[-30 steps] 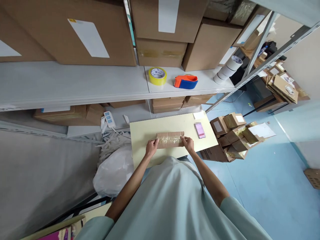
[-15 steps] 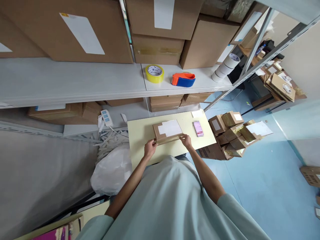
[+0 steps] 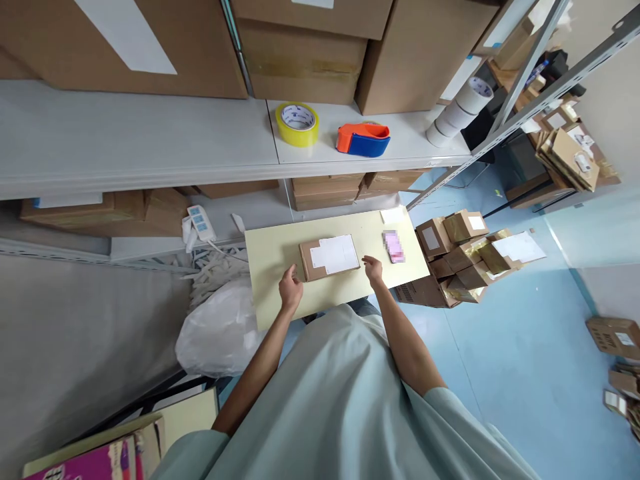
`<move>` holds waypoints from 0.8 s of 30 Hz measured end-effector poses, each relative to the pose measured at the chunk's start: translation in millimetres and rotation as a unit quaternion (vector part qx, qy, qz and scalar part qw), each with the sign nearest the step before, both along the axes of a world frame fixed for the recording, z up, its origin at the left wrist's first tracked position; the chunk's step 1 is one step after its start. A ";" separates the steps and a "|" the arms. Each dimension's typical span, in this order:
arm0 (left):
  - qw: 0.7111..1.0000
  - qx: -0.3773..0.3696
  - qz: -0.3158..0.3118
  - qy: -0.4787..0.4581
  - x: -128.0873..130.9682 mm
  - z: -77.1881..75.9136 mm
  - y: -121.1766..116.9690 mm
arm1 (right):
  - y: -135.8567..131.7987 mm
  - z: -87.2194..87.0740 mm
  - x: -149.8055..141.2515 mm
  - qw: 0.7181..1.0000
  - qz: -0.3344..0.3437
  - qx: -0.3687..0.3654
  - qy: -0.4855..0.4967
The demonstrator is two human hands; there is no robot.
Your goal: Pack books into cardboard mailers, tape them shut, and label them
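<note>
A flat cardboard box with white paper labels on its top lies on the pale yellow table. My left hand is just off the box's left end, thumb and fingers apart, holding nothing. Off the right end, my right hand has its fingers pointing toward the box across a small gap, and it too is unloaded. A pink item, blurred by pixels, lies right of the box, near a small white paper.
On the grey shelf ahead are a yellow tape roll, an orange and blue tape dispenser and stacked white rolls. Small cartons are piled right of the table. A white plastic bag bulges at its left.
Both hands have let go of the box and moved apart from its ends. The box, whose near side was showing, now lies flat. The view has shifted slightly.
</note>
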State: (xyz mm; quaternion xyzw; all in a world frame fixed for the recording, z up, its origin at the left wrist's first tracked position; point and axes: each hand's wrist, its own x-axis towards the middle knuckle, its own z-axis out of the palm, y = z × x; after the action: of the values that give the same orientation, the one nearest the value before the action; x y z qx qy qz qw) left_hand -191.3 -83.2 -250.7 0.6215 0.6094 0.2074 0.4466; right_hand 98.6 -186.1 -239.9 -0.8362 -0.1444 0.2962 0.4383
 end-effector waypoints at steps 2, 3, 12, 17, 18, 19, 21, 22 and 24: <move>0.999 0.039 0.019 -0.017 3.3 6.0 5.0 | 11.2 -1.1 10.1 0.999 -0.040 0.018 0.016; 0.998 0.056 0.023 -0.021 5.2 9.8 7.5 | 17.2 -1.8 14.4 0.998 -0.057 0.029 0.023; 0.990 0.134 0.038 0.010 25.4 53.8 20.0 | 69.8 5.2 62.7 0.984 -0.044 0.160 0.070; 0.988 0.139 0.061 0.025 68.3 78.0 11.5 | 112.8 22.8 90.8 0.969 0.059 0.238 -0.007; 0.988 0.136 0.062 0.029 82.3 81.7 9.3 | 119.7 28.0 93.6 0.965 0.088 0.246 -0.021; 0.989 0.134 0.060 0.035 97.9 84.5 7.3 | 124.4 33.6 96.4 0.961 0.113 0.252 -0.033; 0.989 0.133 0.048 0.051 133.1 87.8 4.4 | 125.1 43.8 105.2 0.948 0.171 0.263 -0.051; 0.989 0.132 0.038 0.056 152.1 88.1 3.4 | 120.4 47.5 112.4 0.942 0.198 0.266 -0.061; 0.990 0.129 0.018 0.055 191.5 85.9 2.0 | 101.2 49.8 133.3 0.928 0.257 0.258 -0.080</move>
State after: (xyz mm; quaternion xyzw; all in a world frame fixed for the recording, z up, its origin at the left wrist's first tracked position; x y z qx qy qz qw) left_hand 0.2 -81.2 -164.8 0.6730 0.6124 0.2581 0.3246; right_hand 231.9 -84.9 -190.2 -0.6492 -0.4608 0.2829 0.5349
